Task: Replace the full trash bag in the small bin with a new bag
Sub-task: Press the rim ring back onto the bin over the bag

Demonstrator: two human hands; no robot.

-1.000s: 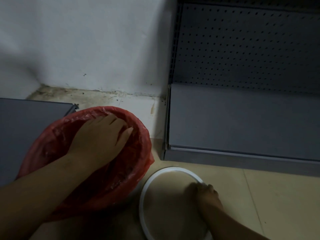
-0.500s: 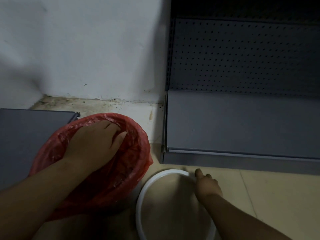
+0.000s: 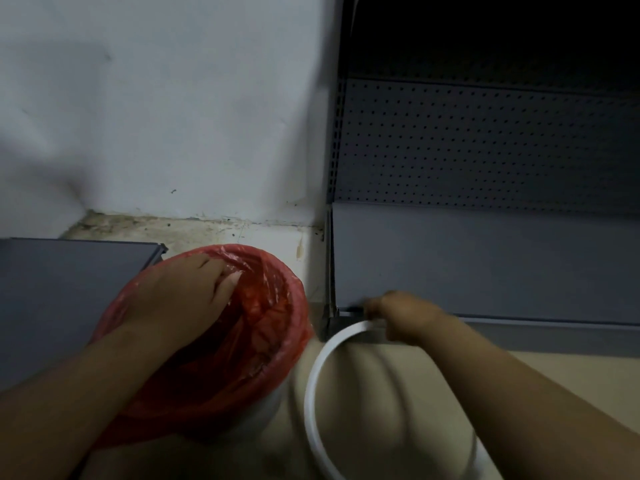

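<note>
While the left hand (image 3: 183, 299) presses the red bag (image 3: 263, 327) into the small bin (image 3: 266, 407) at lower left, the right hand (image 3: 405, 317) grasps the white ring (image 3: 320, 358), apparently next to clamp the rim.

Dim, murky overall; soft shadow upper left on pale plastered wall (image 3: 166, 109), black upper right, motion blur lower right, edges bowed.

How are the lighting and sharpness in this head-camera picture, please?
Head view: dim overall; the shelf unit fades to black at the top; the right hand and white ring are motion-blurred; the left hand in the red bag is sharper; wide-angle bending shows.
</note>
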